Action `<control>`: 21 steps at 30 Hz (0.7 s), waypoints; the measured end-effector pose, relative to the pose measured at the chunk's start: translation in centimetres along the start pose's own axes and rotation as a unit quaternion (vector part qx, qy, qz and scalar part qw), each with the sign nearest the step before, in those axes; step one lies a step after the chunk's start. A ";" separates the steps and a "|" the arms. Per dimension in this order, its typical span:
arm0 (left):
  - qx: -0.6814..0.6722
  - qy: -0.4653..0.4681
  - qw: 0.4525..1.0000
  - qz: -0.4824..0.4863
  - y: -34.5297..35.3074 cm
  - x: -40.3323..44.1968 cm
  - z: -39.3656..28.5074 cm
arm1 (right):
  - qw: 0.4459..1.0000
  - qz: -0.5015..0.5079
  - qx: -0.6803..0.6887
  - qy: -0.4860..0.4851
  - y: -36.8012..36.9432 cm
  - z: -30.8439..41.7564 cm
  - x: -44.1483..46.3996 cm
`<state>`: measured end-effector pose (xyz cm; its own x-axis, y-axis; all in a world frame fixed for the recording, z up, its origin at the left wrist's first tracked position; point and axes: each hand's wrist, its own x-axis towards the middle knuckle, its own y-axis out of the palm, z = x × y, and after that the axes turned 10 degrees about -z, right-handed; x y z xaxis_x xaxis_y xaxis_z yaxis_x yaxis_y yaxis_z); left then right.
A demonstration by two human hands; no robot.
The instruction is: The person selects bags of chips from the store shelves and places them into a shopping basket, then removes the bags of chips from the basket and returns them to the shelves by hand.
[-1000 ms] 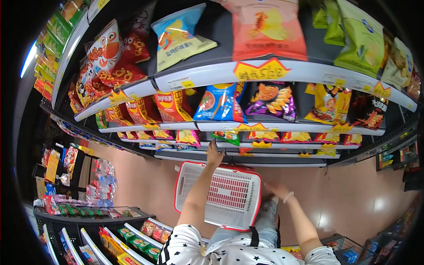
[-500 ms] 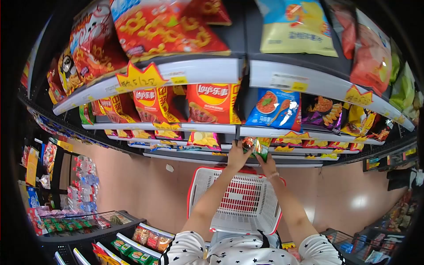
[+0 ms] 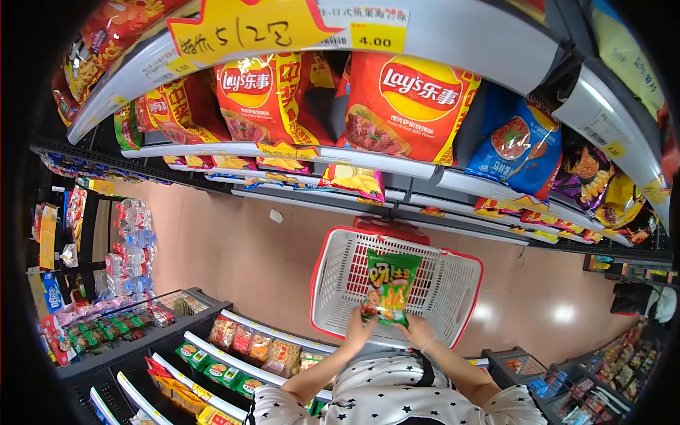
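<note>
Bag position: green snack bag is in both hands, above the basket opening, near side; from here I can't tell if it touches the basket floor.
Bag direction: top edge points away from the person, toward the shelf; printed face up, lettering upright for the holder.
Bag long axis: runs near to far, far end leaning slightly right.
Left hand: fingers gripping the bag's near-left corner.
Right hand: fingertips pinching the near-right corner.
Count, in work: one green bag, one basket, two hands.
Count, shelf: three large red chip bags plainly facing out, one blue bag right of them.
Count, floor: one white scrap.
Hidden: fingers under the bag; part of its near edge; most of a red piece behind the basket, can't identify it.
Cut off: top of the yellow price card.
Hard to read: bottles at left overlap, no firm count.
</note>
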<state>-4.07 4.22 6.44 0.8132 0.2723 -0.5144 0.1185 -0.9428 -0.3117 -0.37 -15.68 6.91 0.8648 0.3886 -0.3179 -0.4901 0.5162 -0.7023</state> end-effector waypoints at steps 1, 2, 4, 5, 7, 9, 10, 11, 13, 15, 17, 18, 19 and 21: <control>0.046 0.005 0.997 -0.056 0.4 1.1 1.6 | 1.000 0.000 0.007 0.009 1.5 -0.2 1.1; 0.092 0.012 0.990 -0.111 0.8 2.2 3.1 | 1.000 -0.001 0.010 0.012 3.4 -0.8 2.4; 0.106 -0.022 0.984 -0.139 1.7 4.9 5.6 | 0.993 0.064 0.038 0.094 7.1 -2.4 4.8; 0.117 -0.054 0.977 -0.170 2.1 6.4 6.7 | 0.993 0.062 0.042 0.096 8.0 -2.6 5.9; 0.109 -0.075 0.978 -0.160 2.7 9.0 9.2 | 0.976 0.127 0.075 0.163 8.9 -3.0 7.8; 0.099 -0.097 0.979 -0.150 2.9 10.2 9.7 | 0.979 0.114 0.106 0.131 9.5 -3.7 8.2; 0.134 -0.083 0.977 -0.144 2.9 10.8 9.6 | 0.982 0.104 0.131 0.093 9.4 -4.0 8.5; 0.166 -0.068 0.974 -0.139 2.9 11.1 9.3 | 0.975 0.141 0.109 0.130 5.9 -2.1 8.7; 0.220 -0.035 0.955 -0.195 3.1 10.8 7.8 | 0.975 0.127 0.127 0.130 4.6 -3.3 8.2; 0.188 -0.036 0.963 -0.189 1.7 9.2 3.5 | 0.985 0.097 0.118 0.081 2.5 -4.8 7.3; 0.139 0.056 0.974 -0.171 -1.2 6.3 -1.6 | 0.987 -0.113 0.098 -0.053 -1.4 -5.8 4.3; 0.175 0.175 0.945 -0.215 -2.1 5.0 -2.2 | 0.980 -0.189 0.038 -0.057 -5.4 -5.1 2.4; 0.318 0.219 0.877 -0.287 -3.3 3.8 -3.1 | 0.963 -0.264 -0.020 -0.061 -8.9 -4.3 0.8; 0.451 0.257 0.777 -0.356 -4.4 2.9 -2.5 | 0.930 -0.349 -0.115 -0.009 -11.0 -5.4 -1.4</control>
<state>-0.85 8.72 8.34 0.8725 0.3313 0.3590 0.3827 -0.0068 -0.9239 4.34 -26.01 11.66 0.9604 0.0333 0.2766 0.2290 0.4710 -0.8519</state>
